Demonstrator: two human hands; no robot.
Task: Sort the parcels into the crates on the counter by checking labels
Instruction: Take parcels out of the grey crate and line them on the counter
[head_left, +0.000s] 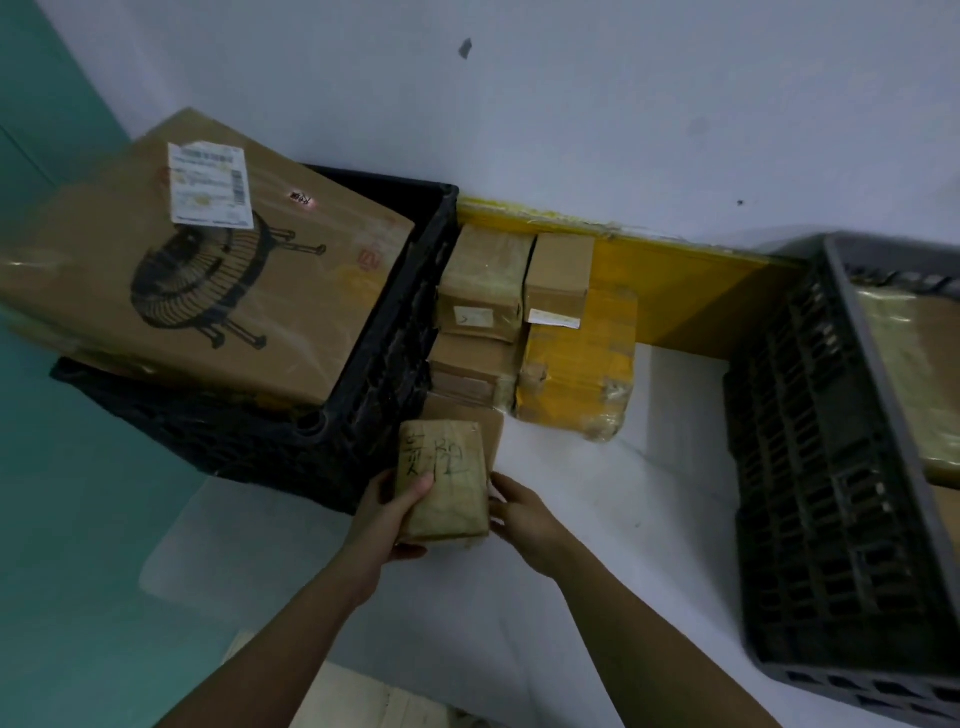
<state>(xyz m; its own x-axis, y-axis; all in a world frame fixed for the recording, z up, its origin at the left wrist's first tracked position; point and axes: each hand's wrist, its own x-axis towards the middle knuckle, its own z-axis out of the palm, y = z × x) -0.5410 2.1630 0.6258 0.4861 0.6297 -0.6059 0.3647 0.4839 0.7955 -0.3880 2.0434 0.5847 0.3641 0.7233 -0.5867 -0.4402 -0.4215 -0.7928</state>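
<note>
A small tan parcel (444, 480) with handwritten black characters on top is held just above the white counter (649, 441). My left hand (387, 519) grips its left side with the thumb on top. Against its right edge rests my right hand (524, 519), fingers on the side. A black crate (384, 358) stands at the left, filled by a large cardboard box (208, 260) with a fan drawing and a white label. At the right a grey crate (831, 493) contains taped parcels (914, 374).
Between the crates sits a pile of parcels: two brown boxes (483, 280) (561, 275) on top, a yellow taped parcel (576, 379) and flat brown ones beneath. A long yellow package (675, 280) lies against the white wall. Teal floor shows at the left.
</note>
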